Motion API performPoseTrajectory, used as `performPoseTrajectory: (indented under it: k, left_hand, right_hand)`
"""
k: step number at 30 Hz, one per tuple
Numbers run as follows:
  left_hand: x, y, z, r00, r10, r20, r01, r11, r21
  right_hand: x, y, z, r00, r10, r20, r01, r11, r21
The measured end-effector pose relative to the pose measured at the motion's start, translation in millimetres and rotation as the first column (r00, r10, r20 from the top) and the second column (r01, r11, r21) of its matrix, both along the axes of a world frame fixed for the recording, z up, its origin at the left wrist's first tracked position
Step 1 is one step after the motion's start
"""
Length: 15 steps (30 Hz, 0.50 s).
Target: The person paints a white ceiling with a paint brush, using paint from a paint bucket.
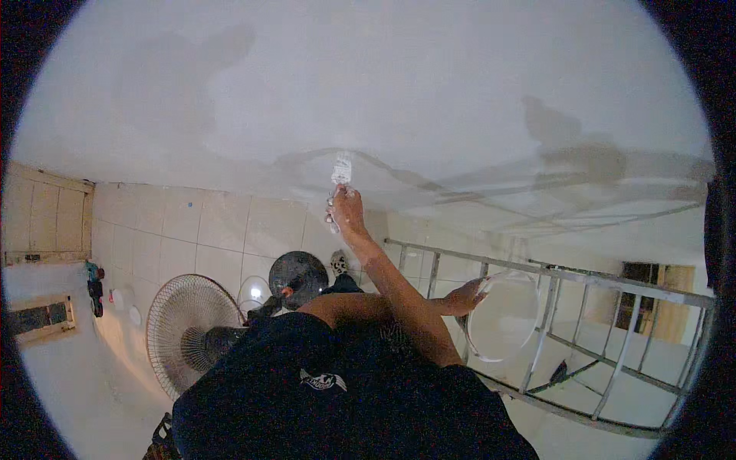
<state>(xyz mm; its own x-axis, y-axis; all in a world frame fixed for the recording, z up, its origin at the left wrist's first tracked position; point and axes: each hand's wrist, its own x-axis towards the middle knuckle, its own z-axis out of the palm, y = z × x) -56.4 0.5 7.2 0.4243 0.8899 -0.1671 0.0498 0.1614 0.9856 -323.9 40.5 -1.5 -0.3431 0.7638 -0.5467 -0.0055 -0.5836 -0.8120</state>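
My right hand [347,208] is closed around the handle of a paintbrush [342,169] whose head is coated in white. The bristles are up against the pale wall [368,84], or very near it. White smears mark the fingers. My left arm crosses under the right one, and my left hand [463,297] grips the rim of a round bucket [502,318] to my right. The bucket's inside looks white; how full it is I cannot tell.
A metal ladder [548,307] extends along the right beside the bucket. At the left stands a fan [193,330] with a wire guard, near a black round base [299,277]. My foot [339,263] shows on the tiled floor [222,218]. Shadows fall across the wall.
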Motion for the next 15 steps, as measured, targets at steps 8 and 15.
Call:
performPoseTrajectory:
  k: [8,15]
  left_hand:
    - [18,4,-35,1.0,0.008,-0.009,-0.007,0.998,0.059]
    - [22,2,-47,0.997,0.011,0.074,-0.016,0.998,0.067]
  right_hand:
    - [5,3,155,0.98,-0.018,-0.197,0.083,0.941,0.329]
    - [0,12,92,0.997,-0.044,-0.057,0.068,0.826,0.559]
